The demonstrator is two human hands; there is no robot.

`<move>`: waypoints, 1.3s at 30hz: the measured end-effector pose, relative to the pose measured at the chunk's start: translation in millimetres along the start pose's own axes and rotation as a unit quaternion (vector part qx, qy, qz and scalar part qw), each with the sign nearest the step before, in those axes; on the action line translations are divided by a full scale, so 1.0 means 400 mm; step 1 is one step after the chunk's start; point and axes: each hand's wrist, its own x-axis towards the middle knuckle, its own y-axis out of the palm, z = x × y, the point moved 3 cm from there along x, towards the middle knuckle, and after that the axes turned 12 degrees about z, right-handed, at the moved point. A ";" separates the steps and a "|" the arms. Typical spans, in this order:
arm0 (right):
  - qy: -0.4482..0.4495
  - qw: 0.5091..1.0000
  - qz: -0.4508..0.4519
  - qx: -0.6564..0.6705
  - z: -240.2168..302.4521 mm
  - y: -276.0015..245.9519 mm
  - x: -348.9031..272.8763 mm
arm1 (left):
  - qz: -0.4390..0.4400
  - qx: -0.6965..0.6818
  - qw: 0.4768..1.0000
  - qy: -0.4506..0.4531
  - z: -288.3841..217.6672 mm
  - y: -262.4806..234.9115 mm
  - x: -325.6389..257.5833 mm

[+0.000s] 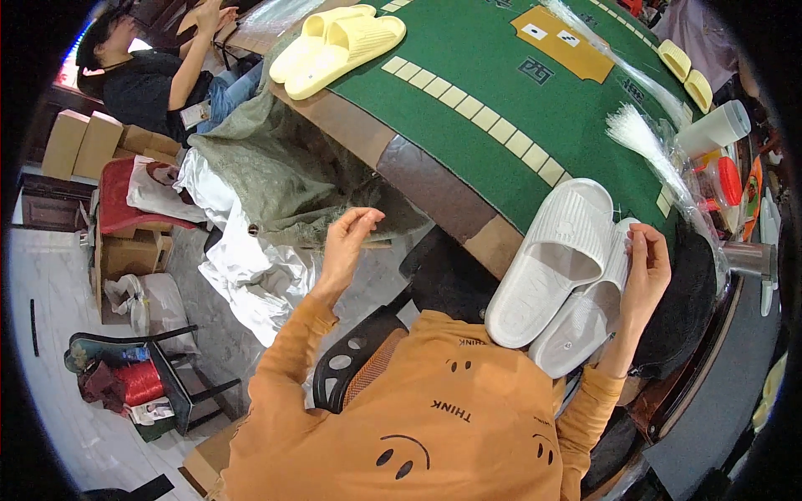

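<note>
A pair of pale grey slide slippers lies at the near right edge of the table. One slipper (555, 263) shows its sole and ribbed strap; the other slipper (581, 330) is partly behind it. My right hand (647, 271) is at the outer side of the rear slipper, with thumb and fingertips pinched together by its strap. Whatever is between those fingertips is too small to make out. My left hand (347, 250) is raised in front of the table edge, away from the slippers. Its fingers are closed in a pinch, and I cannot make out anything in them.
Yellow slippers (338, 46) stand at the table's far left corner, another yellow pair (685, 75) at the far right. A bundle of white strands (639, 134), a translucent cup (714, 125) and a red-lidded jar (723, 182) line the right side. At left are a person (150, 83) and a chair (180, 380).
</note>
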 end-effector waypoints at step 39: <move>0.016 0.995 0.004 0.096 0.019 -0.013 0.009 | 0.031 0.334 0.901 0.276 -0.218 0.092 0.011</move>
